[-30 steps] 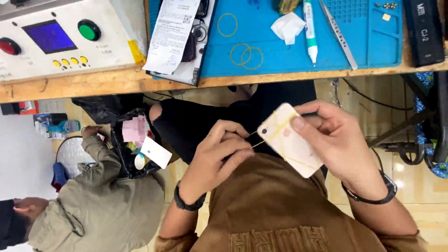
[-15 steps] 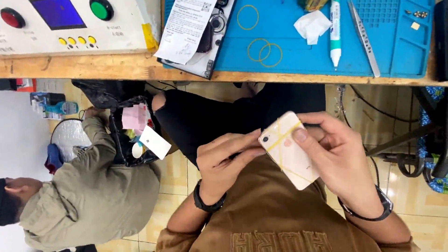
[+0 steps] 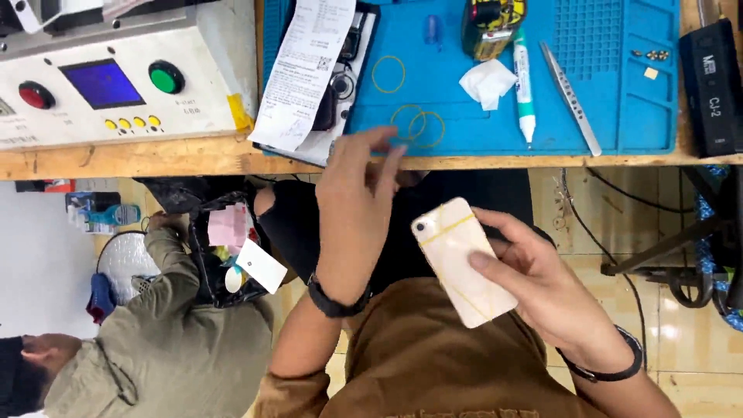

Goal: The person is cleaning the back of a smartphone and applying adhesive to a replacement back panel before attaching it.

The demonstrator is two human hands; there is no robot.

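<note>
Nearest the camera, the right hand (image 3: 542, 290) holds a pale gold phone (image 3: 463, 259) back side up over the lap, fingers wrapped around its right edge and thumb across its lower part; thin yellow rubber bands cross the phone's back near the lens end and lower down. The right grip is clenched on the phone. A dark band sits on that wrist.

The left hand (image 3: 357, 201), wearing a black wristband, reaches forward with its grip released, fingers spread and holding nothing; its fingertips (image 3: 387, 143) are at the front edge of the wooden tabletop (image 3: 155, 159), just beside two overlapping yellow rubber bands (image 3: 418, 125) lying on a blue work mat (image 3: 619, 93).

Farther on the mat lie a third band (image 3: 388, 73), a crumpled white tissue (image 3: 486, 81), a white pen-like tube (image 3: 524, 85) and metal tweezers (image 3: 571, 97). A long paper receipt (image 3: 306, 70) lies over a dark device at the mat's left edge. Left of that stands a white control box (image 3: 116, 77) with a blue screen and red and green buttons.

Below the tabletop on the left, another person in an olive jacket (image 3: 170, 348) sits near a black bag (image 3: 220, 248).
</note>
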